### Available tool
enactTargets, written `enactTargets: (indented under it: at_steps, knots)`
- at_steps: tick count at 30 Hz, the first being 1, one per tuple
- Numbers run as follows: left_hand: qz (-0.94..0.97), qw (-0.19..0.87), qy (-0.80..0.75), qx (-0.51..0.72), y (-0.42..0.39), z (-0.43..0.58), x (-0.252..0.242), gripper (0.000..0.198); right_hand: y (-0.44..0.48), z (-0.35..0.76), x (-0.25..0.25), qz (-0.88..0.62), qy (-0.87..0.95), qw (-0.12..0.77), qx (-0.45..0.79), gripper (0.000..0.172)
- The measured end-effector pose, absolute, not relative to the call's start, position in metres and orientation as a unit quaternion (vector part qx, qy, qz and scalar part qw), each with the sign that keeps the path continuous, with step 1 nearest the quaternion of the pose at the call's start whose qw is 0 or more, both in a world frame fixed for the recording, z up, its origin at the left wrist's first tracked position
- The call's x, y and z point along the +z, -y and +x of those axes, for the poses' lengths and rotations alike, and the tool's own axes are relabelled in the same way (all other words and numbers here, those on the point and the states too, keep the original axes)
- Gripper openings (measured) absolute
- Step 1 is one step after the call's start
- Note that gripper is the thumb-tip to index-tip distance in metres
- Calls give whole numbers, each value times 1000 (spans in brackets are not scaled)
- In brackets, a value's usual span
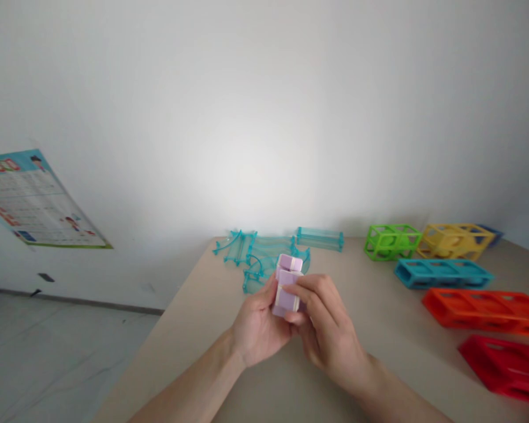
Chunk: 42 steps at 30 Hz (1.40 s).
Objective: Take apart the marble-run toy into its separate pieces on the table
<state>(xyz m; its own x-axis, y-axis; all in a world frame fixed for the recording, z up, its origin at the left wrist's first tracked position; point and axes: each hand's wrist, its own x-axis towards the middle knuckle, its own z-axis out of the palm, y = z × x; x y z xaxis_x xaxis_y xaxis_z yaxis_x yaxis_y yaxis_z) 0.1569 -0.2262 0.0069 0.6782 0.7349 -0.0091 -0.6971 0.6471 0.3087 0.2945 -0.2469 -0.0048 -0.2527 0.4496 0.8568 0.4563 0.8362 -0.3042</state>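
Your left hand (261, 324) cradles purple blocks (287, 291), thumb against side; your right hand (332, 329) pinches their right side, fingers over top. Blocks sit above worktop (187, 329), nearer you than teal pieces (271, 247) by far left corner. Best keep left palm steady, right pinch light; don't force seams.

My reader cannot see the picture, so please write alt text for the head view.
A person's left hand and right hand hold pale purple blocks over a beige table. Translucent teal pieces lie beyond them, and colourful open frames sit at the right, before a pale wall.
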Motion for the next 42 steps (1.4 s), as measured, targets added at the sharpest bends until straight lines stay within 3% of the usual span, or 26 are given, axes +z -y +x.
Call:
enactTargets:
  at_steps: [6, 14, 23, 29, 32, 36, 39, 42]
  knots:
    - [190, 894, -110, 390, 224, 155, 4, 23, 243, 298, -1, -284, 805, 521, 0, 39]
    - [244, 905, -130, 324, 219, 150, -7, 42, 241, 302, 5, -261, 831, 490, 36, 40]
    - [293, 896, -142, 302, 213, 145, -3, 34, 243, 309, -2, -254, 811, 514, 115, 33]
    - [331, 889, -172, 265, 212, 144, -6, 27, 247, 308, -3, -255, 828, 479, 142, 31]
    - [353, 827, -196, 391, 213, 148, -5, 34, 246, 307, -10, -307, 790, 513, 133, 34]
    - [452, 641, -272, 558, 213, 152, -7, 68, 238, 302, -21, -395, 706, 562, 171, 32]
    - [521, 550, -301, 580, 213, 153, -12, 84, 232, 296, -29, -398, 657, 574, 281, 33]
    - [553, 557, -274, 555, 212, 152, -15, 77, 227, 292, -35, -380, 596, 597, 379, 39]
